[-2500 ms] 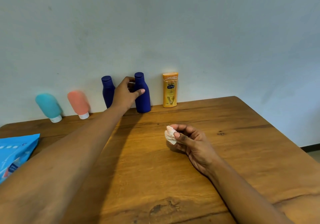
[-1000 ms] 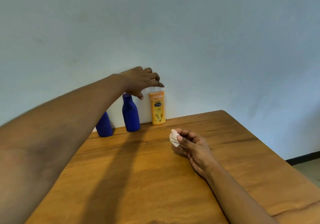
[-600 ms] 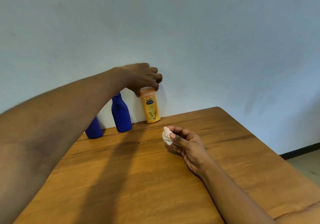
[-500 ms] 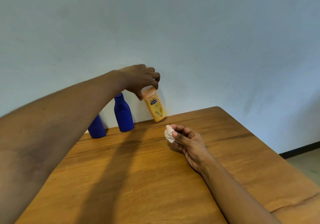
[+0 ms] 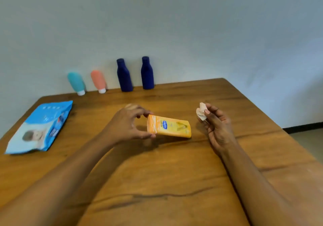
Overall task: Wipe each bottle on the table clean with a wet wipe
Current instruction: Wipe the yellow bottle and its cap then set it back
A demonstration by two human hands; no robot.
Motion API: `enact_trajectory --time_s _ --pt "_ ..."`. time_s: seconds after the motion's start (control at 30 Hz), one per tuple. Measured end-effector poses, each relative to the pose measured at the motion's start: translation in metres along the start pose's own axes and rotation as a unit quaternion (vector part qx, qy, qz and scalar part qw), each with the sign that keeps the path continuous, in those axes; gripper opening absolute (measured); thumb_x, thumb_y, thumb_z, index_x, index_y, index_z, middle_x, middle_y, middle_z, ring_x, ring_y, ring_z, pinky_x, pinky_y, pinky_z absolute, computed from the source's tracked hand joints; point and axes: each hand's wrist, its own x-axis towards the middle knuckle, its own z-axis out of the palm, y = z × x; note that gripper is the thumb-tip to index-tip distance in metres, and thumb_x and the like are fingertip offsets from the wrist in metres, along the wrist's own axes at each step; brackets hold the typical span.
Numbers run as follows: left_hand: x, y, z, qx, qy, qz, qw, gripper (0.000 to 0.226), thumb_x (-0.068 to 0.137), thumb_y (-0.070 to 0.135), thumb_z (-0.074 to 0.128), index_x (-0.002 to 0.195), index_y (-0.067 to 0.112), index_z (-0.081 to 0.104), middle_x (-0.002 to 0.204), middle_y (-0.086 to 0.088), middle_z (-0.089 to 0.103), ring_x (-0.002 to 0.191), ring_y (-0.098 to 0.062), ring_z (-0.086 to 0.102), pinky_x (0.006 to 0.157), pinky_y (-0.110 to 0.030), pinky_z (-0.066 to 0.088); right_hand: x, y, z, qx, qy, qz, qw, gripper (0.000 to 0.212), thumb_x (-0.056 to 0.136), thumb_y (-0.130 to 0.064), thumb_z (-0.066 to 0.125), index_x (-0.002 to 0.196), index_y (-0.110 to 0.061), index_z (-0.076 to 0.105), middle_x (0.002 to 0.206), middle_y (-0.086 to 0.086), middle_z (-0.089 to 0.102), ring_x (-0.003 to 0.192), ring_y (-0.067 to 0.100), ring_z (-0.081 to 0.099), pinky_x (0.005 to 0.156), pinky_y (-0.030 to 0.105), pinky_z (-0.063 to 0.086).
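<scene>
1. Yellow bottle [image 5: 172, 127]: lies sideways low over the middle of the table [image 5: 157, 173], cap end left, base right. Whether it touches the wood cannot be told.
2. Left grip [image 5: 127, 124]: forearm in from the near left edge. Fingers above and thumb below curl round the cap end, grasping the bottle.
3. Right grip [image 5: 216, 128]: forearm in from the near right edge, palm turned inward. Thumb and fingertips pinch a crumpled wet wipe [image 5: 201, 113], just right of the bottle's base and apart from it.
4. Far edge, at the wall, left to right: teal bottle [image 5: 76, 82] and coral bottle [image 5: 98, 80], caps down; left navy bottle [image 5: 124, 76] and right navy bottle [image 5: 147, 73], upright.
5. Left edge: blue wipes pack [image 5: 40, 128], lying flat.
</scene>
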Motion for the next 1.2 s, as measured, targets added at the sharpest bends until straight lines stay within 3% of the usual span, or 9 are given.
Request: enact_trajectory --time_s 0.1,0.2,0.33,0.47,0.6,0.7,0.93,1.1,1.2 --pt "-0.054 0.007 0.010 -0.059 0.019 -0.039 0.997 0.076 0.047 0.075 0.065 0.116 0.044 0.055 0.104 0.026 0.049 0.096 -0.001 0.048 0.074 -0.017 0.039 -0.046 -0.001 0.024 -0.066 -0.055 0.022 0.996 0.023 0.073 -0.015 0.070 0.096 -0.015 0.071 0.103 0.003 0.070 0.099 0.018 0.064 0.075 0.026 0.054" --pt "-0.095 0.011 0.020 -0.097 0.057 -0.069 0.991 0.071 0.055 0.055 0.081 0.120 0.039 0.057 0.106 0.030 0.047 0.100 0.003 0.048 0.073 -0.008 0.037 -0.093 0.003 0.051 -0.169 -0.130 0.001 0.977 0.018 0.086 -0.003 0.058 0.099 -0.012 0.066 0.094 -0.005 0.071 0.089 0.008 0.065 0.070 0.021 0.052" --pt "-0.127 0.011 0.028 -0.129 0.127 -0.047 0.982 0.076 0.053 0.065 0.072 0.121 0.036 0.056 0.107 0.022 0.055 0.095 -0.001 0.052 0.071 -0.002 0.038 -0.125 0.023 0.072 -0.482 -0.201 -0.160 0.838 0.020 0.087 -0.014 0.061 0.105 -0.022 0.067 0.103 -0.010 0.067 0.097 0.001 0.060 0.075 0.016 0.048" --pt "-0.140 0.006 0.032 -0.142 0.167 -0.038 0.975 0.076 0.052 0.062 0.072 0.120 0.030 0.058 0.102 0.021 0.058 0.090 -0.001 0.051 0.071 -0.003 0.035 -0.134 0.033 0.095 -0.599 -0.229 -0.218 0.736 0.024 0.087 -0.011 0.062 0.110 -0.018 0.066 0.104 -0.005 0.063 0.094 0.004 0.056 0.072 0.009 0.040" --pt "-0.142 0.005 0.033 -0.154 0.174 -0.036 0.972 0.074 0.049 0.061 0.077 0.115 0.031 0.060 0.102 0.022 0.057 0.091 0.002 0.049 0.070 -0.001 0.033 -0.138 0.044 0.116 -0.650 -0.254 -0.234 0.677 0.029 0.081 -0.008 0.067 0.110 -0.011 0.066 0.109 0.005 0.063 0.099 0.019 0.058 0.081 0.030 0.048" --pt "-0.143 0.004 0.036 -0.159 0.189 -0.028 0.968 0.069 0.051 0.061 0.073 0.113 0.033 0.059 0.103 0.025 0.056 0.091 0.004 0.049 0.071 -0.001 0.034 -0.145 0.050 0.118 -0.676 -0.264 -0.250 0.641 0.045 0.067 -0.009 0.079 0.110 -0.007 0.066 0.108 0.008 0.063 0.099 0.024 0.058 0.078 0.036 0.052" --pt "-0.144 0.000 0.041 -0.151 0.150 -0.016 0.977 0.069 0.050 0.048 0.082 0.113 0.028 0.063 0.101 0.031 0.051 0.094 0.012 0.045 0.073 0.000 0.035 -0.177 0.056 0.096 -0.667 -0.260 -0.251 0.651 0.033 0.079 -0.011 0.072 0.111 -0.011 0.067 0.108 0.001 0.062 0.099 0.013 0.054 0.078 0.021 0.048" --pt "-0.144 0.000 0.043 -0.137 0.132 -0.012 0.982 0.065 0.056 0.055 0.067 0.115 0.029 0.062 0.103 0.027 0.054 0.097 0.012 0.044 0.072 -0.003 0.035 -0.188 0.046 0.083 -0.680 -0.285 -0.231 0.635 0.024 0.081 -0.014 0.069 0.105 -0.017 0.070 0.104 -0.003 0.064 0.097 0.009 0.052 0.076 0.020 0.048" --pt "-0.145 0.001 0.041 -0.131 0.149 -0.005 0.980 0.068 0.055 0.061 0.069 0.114 0.031 0.060 0.104 0.032 0.049 0.097 0.012 0.044 0.075 -0.002 0.036 -0.181 0.036 0.086 -0.651 -0.274 -0.222 0.672 0.027 0.082 -0.007 0.066 0.107 -0.015 0.069 0.105 -0.001 0.064 0.099 0.011 0.056 0.079 0.024 0.051"
